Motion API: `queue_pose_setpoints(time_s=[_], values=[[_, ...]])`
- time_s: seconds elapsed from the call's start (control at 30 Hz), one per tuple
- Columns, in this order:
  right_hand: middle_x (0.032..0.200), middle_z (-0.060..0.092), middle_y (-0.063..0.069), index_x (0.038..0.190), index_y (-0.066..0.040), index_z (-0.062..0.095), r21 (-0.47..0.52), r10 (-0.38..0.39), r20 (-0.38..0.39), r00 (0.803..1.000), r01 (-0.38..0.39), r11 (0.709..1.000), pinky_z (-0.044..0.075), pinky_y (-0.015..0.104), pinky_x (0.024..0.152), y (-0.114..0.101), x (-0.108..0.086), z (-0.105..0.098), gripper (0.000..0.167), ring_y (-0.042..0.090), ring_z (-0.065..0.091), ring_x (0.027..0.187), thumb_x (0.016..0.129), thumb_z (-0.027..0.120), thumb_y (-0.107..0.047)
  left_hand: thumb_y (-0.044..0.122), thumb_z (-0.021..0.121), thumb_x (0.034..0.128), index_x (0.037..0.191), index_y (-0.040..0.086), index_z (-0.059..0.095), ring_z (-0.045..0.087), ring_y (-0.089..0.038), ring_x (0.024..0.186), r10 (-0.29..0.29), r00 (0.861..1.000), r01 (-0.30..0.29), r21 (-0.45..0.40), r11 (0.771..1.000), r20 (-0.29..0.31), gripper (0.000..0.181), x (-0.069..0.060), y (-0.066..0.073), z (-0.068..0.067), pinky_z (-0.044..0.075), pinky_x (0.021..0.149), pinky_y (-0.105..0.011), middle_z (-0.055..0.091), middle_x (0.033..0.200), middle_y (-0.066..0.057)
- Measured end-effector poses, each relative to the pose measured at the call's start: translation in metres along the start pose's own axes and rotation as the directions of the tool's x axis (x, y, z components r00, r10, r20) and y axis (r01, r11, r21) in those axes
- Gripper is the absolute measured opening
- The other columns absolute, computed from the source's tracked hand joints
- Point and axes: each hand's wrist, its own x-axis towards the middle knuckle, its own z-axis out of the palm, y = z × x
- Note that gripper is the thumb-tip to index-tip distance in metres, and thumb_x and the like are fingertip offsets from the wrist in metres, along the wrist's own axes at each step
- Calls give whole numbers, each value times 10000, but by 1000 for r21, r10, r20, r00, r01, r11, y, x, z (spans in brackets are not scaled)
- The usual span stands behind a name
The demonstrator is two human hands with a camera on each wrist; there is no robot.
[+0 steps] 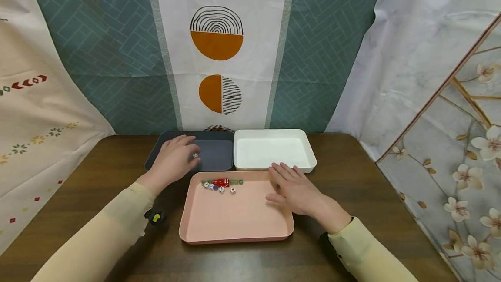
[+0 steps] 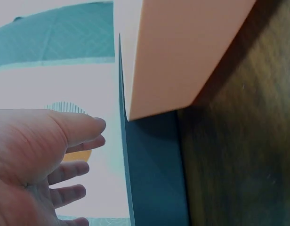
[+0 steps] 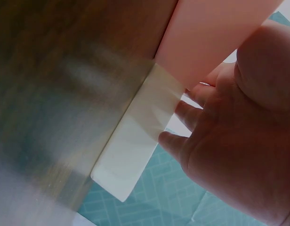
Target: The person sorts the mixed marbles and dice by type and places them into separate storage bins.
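Left hand (image 1: 175, 158): you are holding it over the left part of the dark grey tray (image 1: 217, 153), fingers loose and part-extended, grasping nothing that is showing. A white die (image 1: 195, 156) is showing between your thumb tip and index fingertip in the head view; whether it is touching skin or resting on the tray floor, cannot tell.

Right hand (image 1: 295, 190): you are reaching it across the far right corner of the pink tray (image 1: 236, 219), fingers released and nearly straight, their tips lying near the front edge of the white tray (image 1: 272, 147). A small dark spot is showing beside the thumb; too small to name.

Pink tray is sitting nearest you, holding a cluster along its far left side: red dice (image 1: 221, 182), green pieces (image 1: 236, 182) at both ends of the reds, a blue piece (image 1: 215, 187), several white dice. One white die (image 1: 232, 191) is lying slightly apart, rightward.

Dark grey and white trays are standing side by side behind it. Brown table (image 1: 231, 262) is bearing all three; a patterned cloth (image 1: 219, 64) is hanging beyond.
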Motion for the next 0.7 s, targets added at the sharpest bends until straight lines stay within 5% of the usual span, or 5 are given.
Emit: queue_pose_setpoints(time_s=[0.7], values=[[1805, 269, 161, 1737, -42, 312, -8, 3, 16, 1000, -3, 1000, 138, 636, 1330, 1, 2, 0, 870, 379, 200, 1679, 1107, 614, -560, 189, 879, 970, 1132, 123, 830, 493, -498, 1480, 54, 996, -56, -38, 998, -68, 181, -35, 29, 2, 284, 1193, -796, 612, 1548, -237]])
